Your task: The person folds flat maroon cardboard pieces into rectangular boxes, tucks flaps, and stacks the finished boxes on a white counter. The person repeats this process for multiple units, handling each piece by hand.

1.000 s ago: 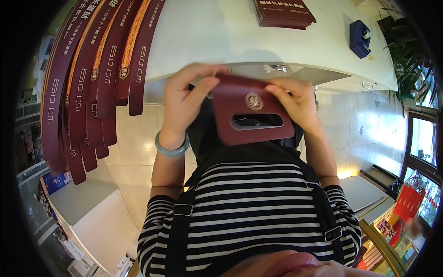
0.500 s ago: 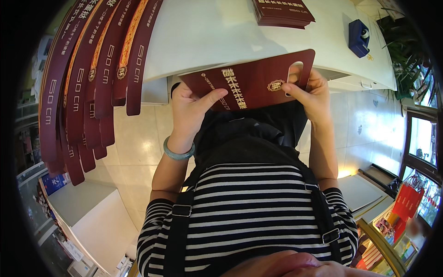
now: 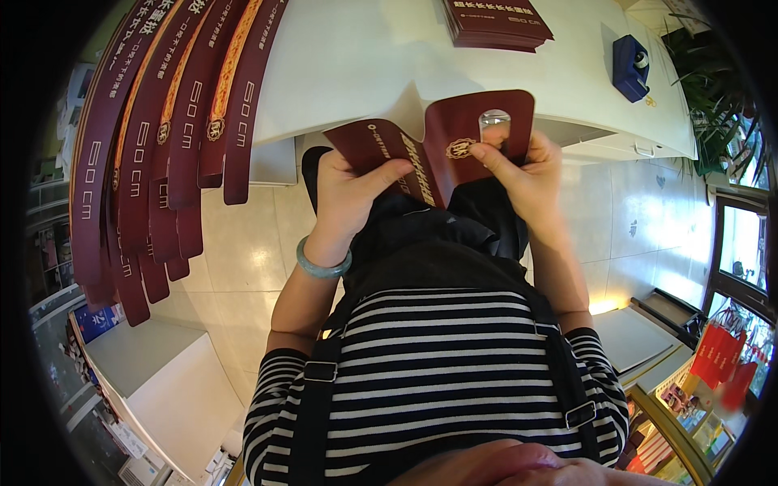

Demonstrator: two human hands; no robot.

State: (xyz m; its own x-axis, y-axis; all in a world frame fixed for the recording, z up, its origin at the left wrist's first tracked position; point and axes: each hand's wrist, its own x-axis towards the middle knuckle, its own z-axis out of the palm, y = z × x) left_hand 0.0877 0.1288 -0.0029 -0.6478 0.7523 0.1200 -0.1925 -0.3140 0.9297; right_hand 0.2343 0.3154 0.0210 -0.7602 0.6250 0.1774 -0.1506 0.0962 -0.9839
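Between my two hands is a maroon cardboard sleeve (image 3: 450, 121) with gold print and an oval handle hole, bent into a V along a fold in its middle. The thumb of my left hand (image 3: 350, 190) presses on its left part, with the fingers behind the card. My right hand (image 3: 527, 174) pinches the right part beside the handle hole, and some fingertips show through that hole. Both hands are closed on the card, above my lap and just before the table's near edge.
Long maroon printed card strips (image 3: 182, 105) hang over the white table's (image 3: 348, 65) left end. A stack of maroon cards (image 3: 496, 23) lies at the far side. A blue tape dispenser (image 3: 630, 69) stands at the right. A white cabinet (image 3: 174, 364) is at lower left.
The card was nearly flat and is now folded inward at its middle. My hands have come closer together, the right one moving left and slightly down.
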